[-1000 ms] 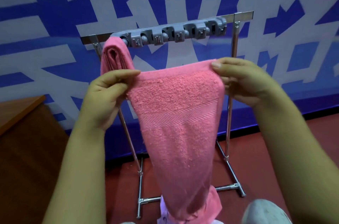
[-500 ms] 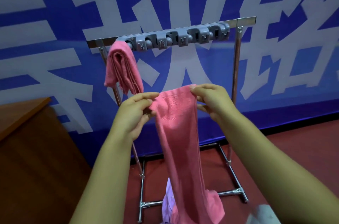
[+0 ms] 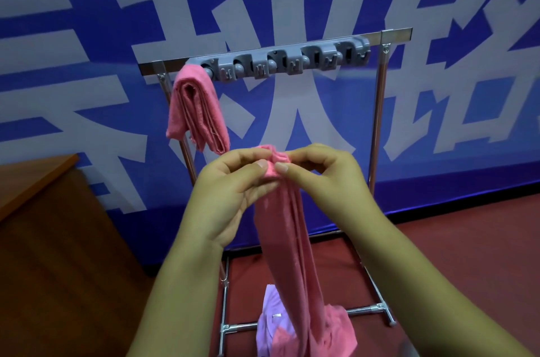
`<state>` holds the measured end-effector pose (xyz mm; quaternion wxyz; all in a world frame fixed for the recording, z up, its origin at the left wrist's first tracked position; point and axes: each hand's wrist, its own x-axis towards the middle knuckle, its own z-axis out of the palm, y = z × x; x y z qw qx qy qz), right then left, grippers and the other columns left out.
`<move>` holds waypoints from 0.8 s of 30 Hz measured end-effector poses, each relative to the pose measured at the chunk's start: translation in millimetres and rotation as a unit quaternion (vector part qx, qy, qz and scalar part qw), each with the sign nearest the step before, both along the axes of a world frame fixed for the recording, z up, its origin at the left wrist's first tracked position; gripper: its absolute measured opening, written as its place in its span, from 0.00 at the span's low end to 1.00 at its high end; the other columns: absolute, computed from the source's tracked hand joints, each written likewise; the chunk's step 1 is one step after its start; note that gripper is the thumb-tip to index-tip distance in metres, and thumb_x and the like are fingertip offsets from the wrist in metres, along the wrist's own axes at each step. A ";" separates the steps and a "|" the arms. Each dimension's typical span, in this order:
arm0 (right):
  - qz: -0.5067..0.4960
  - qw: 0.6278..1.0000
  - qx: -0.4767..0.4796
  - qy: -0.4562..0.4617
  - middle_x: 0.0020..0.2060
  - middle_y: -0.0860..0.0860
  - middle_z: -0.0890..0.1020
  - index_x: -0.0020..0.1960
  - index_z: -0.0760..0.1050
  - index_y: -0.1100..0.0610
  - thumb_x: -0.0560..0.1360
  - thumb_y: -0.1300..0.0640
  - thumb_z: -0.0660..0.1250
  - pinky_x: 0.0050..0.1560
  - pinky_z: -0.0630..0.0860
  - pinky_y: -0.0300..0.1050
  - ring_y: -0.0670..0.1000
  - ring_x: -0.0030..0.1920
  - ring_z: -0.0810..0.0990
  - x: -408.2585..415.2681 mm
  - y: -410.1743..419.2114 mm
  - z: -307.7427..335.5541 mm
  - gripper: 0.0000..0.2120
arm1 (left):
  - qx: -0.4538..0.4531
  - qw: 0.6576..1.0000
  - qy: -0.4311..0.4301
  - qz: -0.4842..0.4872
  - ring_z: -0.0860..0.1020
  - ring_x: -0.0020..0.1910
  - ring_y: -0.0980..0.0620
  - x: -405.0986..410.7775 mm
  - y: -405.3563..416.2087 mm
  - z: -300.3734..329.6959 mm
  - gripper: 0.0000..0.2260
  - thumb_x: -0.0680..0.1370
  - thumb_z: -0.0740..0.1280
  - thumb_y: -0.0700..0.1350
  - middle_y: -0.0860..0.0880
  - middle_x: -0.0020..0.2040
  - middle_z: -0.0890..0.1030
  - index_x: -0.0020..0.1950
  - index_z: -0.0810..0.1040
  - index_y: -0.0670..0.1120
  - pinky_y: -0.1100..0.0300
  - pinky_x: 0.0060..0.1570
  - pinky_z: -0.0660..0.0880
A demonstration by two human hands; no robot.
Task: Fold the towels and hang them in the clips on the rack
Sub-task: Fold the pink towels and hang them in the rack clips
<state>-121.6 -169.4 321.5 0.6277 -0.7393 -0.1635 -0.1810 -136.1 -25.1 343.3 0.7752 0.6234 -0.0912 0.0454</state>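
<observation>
Left hand (image 3: 230,196): pinches bunched top of pink towel (image 3: 292,239).
Right hand (image 3: 321,172): pinches same top.
Towel: hangs in front of rack (image 3: 377,111).
Hung towel (image 3: 195,111): in leftmost clip.

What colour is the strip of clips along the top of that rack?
Grey, all of it. The clip strip shows best in the head view, fixed to the rack's shiny metal top bar.

A pink towel (image 3: 292,239) hangs gathered into a narrow strip; another folded pink towel (image 3: 198,114) hangs from the rack's (image 3: 377,111) leftmost clip (image 3: 209,69)
</observation>
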 end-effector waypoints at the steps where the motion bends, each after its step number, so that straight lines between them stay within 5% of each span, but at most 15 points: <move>1: 0.006 1.000 -0.006 -0.001 0.39 0.47 0.83 0.44 0.83 0.51 0.69 0.57 0.74 0.47 0.76 0.34 0.41 0.40 0.80 -1.1 -1.3 0.5 0.04 | 0.001 1.000 -0.001 0.002 0.84 0.48 0.49 -0.3 -0.3 -0.2 0.07 0.75 0.64 0.32 0.43 0.54 0.83 0.48 0.80 0.38 0.60 0.44 0.80; 13: 0.070 0.996 0.044 0.041 0.33 0.46 0.85 0.43 0.83 0.52 0.68 0.60 0.73 0.36 0.75 0.31 0.39 0.34 0.81 -6.2 -14.3 7.6 0.05 | 0.082 0.996 -0.042 -0.009 0.83 0.49 0.48 -9.2 -1.2 1.0 0.10 0.75 0.62 0.27 0.45 0.50 0.85 0.51 0.80 0.36 0.59 0.47 0.81; 24: 0.079 0.994 0.056 0.047 0.40 0.54 0.85 0.46 0.83 0.55 0.66 0.53 0.71 0.46 0.82 0.46 0.54 0.43 0.84 -15.3 -14.0 7.6 0.11 | 0.153 0.983 -0.096 0.038 0.84 0.39 0.53 -17.6 -7.1 3.0 0.03 0.74 0.68 0.33 0.49 0.41 0.85 0.45 0.80 0.40 0.66 0.36 0.78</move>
